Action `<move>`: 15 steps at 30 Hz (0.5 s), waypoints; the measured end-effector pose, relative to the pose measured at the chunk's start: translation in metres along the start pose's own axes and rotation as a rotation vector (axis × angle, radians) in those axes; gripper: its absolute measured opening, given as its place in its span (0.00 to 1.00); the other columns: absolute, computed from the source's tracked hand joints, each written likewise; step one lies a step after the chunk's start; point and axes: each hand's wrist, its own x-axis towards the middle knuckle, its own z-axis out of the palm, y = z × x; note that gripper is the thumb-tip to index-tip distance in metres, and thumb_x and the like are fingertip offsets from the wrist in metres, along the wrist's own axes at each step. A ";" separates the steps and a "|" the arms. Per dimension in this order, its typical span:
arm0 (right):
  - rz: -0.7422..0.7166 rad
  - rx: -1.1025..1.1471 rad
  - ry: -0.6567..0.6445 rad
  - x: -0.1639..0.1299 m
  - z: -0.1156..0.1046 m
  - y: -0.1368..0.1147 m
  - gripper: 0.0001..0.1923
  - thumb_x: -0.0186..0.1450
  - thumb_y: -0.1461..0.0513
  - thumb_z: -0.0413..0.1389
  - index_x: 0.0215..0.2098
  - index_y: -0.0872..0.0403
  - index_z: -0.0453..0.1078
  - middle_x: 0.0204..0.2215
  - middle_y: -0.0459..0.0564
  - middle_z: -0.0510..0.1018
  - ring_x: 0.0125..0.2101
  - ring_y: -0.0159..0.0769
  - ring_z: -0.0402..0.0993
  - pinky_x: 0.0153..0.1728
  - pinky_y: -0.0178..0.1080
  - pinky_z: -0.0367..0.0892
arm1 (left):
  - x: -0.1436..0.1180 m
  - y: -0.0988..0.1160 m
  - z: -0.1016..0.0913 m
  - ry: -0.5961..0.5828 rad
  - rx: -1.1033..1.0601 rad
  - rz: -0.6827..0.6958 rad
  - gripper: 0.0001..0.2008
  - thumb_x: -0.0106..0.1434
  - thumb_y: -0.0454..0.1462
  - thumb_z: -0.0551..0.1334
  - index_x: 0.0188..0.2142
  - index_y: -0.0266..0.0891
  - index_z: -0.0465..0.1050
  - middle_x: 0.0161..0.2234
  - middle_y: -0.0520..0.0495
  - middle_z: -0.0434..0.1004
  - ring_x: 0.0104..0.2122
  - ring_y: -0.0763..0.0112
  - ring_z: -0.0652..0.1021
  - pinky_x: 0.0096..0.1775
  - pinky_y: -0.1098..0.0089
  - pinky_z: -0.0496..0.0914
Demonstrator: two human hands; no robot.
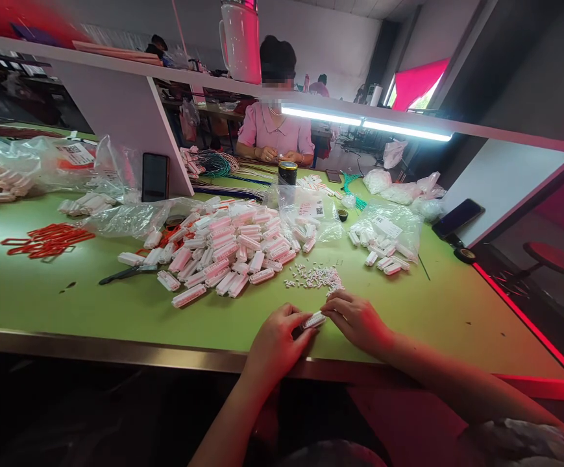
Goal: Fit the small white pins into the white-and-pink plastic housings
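Observation:
Near the table's front edge, my left hand [282,334] grips a white plastic connector housing [314,320] between thumb and fingers. At the housing's right end, my right hand [357,319] has its fingers pinched together; whatever lies between the fingertips is too small to make out. Just beyond my hands is a scatter of small white pins [318,277]. A large heap of white connector housings [233,243] stands to the left of the pins.
Orange strips [48,240] and a dark-handled tool [128,274] lie left. Plastic bags [398,224] with more housings are at right. A dark can [287,172] stands behind the heap. Phones [155,176] lean against the shelf supports. A person [276,130] sits opposite, beyond the lit shelf.

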 end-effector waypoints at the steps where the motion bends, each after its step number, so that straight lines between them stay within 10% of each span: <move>1: -0.014 -0.021 -0.005 0.000 0.000 0.000 0.10 0.73 0.63 0.51 0.39 0.53 0.74 0.35 0.51 0.78 0.35 0.35 0.76 0.38 0.36 0.70 | 0.000 0.000 0.000 -0.001 -0.002 0.000 0.10 0.67 0.40 0.62 0.45 0.45 0.80 0.37 0.48 0.74 0.38 0.66 0.76 0.42 0.68 0.69; 15: -0.306 -0.431 -0.086 -0.003 -0.004 -0.008 0.10 0.71 0.66 0.49 0.41 0.56 0.73 0.36 0.52 0.78 0.33 0.38 0.69 0.35 0.42 0.64 | 0.000 -0.002 0.002 0.006 -0.006 -0.005 0.09 0.66 0.40 0.62 0.43 0.44 0.80 0.36 0.49 0.74 0.37 0.66 0.75 0.41 0.69 0.68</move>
